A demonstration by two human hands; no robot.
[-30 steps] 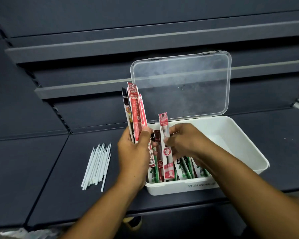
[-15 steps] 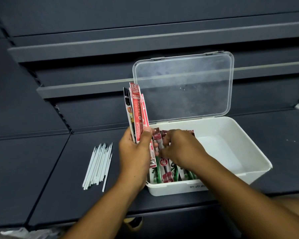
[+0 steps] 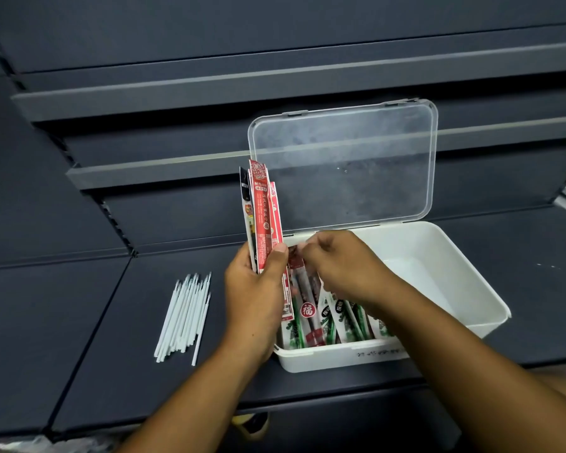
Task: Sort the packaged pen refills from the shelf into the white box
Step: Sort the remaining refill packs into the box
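Holding a bundle of packaged refills point(image 3: 261, 210) upright at the left edge of the white box point(image 3: 490, 308), our left hand point(image 3: 255, 295) has its grip closed round their lower halves, thumb across the front. We judge this keeps them as a ready stock, labels towards us, so one can be drawn off at a time. Our right hand point(image 3: 340, 266), over the box's front-left part, pinches the top of a red pack point(image 3: 307, 308). The pack's lower end sits inside the box, leaning among the green packs point(image 3: 350, 322) filed against the front wall. Behind the box its clear lid point(image 3: 343, 165) stands open, out of the way. Loose white sticks point(image 3: 183, 318) lie on the shelf point(image 3: 79, 322) left of the box, apart from it, seemingly unpackaged and so left out.
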